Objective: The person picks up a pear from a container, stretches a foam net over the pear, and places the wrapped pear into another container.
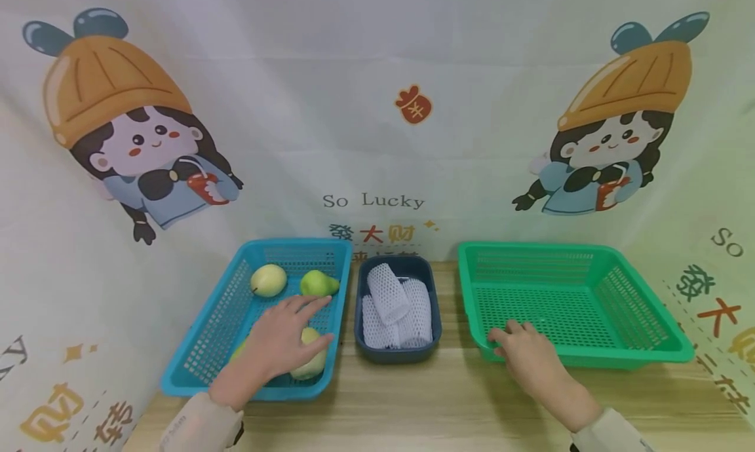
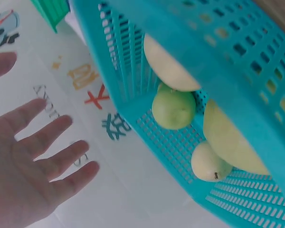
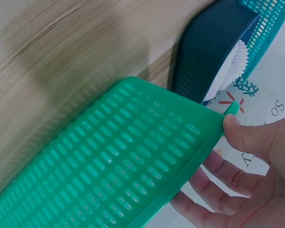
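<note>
My left hand hovers over the blue basket with fingers spread and nothing held; the left wrist view shows those fingers straight. Inside that basket lie a green pear, a pale yellow round fruit and a larger pale fruit under the hand. Another green fruit is mostly hidden by the wrist. My right hand holds the near-left corner of the green basket, its thumb at the rim and the other fingers over the inner side.
Between the baskets stands a dark blue bin holding several white foam net sleeves. All three containers sit on a wooden table. A printed cloth hangs behind and along both sides.
</note>
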Available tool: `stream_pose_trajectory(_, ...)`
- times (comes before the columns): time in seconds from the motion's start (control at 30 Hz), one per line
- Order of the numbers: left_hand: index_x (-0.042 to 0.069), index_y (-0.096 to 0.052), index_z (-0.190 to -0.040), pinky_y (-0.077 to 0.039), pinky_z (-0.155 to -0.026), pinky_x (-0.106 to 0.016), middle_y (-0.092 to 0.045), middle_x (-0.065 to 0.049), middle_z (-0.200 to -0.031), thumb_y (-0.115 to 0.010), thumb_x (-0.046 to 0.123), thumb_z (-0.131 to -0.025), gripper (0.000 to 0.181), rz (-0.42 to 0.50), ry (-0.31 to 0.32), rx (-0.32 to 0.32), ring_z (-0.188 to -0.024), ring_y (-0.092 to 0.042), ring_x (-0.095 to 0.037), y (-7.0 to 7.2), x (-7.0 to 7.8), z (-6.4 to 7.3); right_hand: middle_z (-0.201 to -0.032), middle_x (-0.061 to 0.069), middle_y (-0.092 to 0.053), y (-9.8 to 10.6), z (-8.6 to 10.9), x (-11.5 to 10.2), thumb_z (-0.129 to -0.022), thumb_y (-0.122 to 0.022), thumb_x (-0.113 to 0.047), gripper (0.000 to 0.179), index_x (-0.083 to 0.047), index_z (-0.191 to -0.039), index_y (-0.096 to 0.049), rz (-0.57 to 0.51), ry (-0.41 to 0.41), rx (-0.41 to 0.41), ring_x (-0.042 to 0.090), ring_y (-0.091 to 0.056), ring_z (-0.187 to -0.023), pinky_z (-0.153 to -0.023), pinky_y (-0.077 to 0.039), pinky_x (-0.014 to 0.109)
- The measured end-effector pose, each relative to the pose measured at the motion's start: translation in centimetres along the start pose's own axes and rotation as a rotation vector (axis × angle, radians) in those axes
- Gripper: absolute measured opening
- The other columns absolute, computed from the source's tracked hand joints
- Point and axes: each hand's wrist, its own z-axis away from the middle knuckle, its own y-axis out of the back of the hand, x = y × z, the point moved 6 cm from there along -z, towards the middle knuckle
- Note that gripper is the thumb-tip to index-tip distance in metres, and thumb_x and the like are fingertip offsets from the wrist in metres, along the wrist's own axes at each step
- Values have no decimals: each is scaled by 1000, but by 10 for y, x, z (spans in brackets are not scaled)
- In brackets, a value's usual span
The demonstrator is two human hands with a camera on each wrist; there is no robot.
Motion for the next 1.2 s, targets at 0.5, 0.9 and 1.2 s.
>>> stream_pose_trajectory(0.5, 15, -50, -134, -42, -83, -64, -45, -21, -138, -58, 51, -85, 61, 111, 165, -381, -118, -48, -44, -9, -43, -6, -75, 4, -57, 1, 1, 1, -71, -77, -9, 21, -13, -88, -66, -8, -9, 4, 18, -48, -60, -45, -42, 23)
stream_pose_trajectory(0.9, -1, -38, -138, -33, -100, -60, -38, -27, -141, -64, 36, -83, 72, 293, 239, -580, -127, -35, -49, -14, -68, -9, -73, 4, -55, 2, 2, 2, -71, -77, -9, 22, -13, -89, -66, -10, -11, 11, 16, -43, -58, -44, -38, 22)
stream_pose_trajectory(1.2, 6, -23, -146, -24, -100, -68, -22, -27, -148, -71, 44, -75, 94, 268, 484, -713, -132, -23, -52, -27, -98, 4, -77, 5, -57, 1, 2, 0, -72, -76, -8, 22, -13, -90, -66, -32, -48, -22, 19, -46, -62, -45, -40, 26)
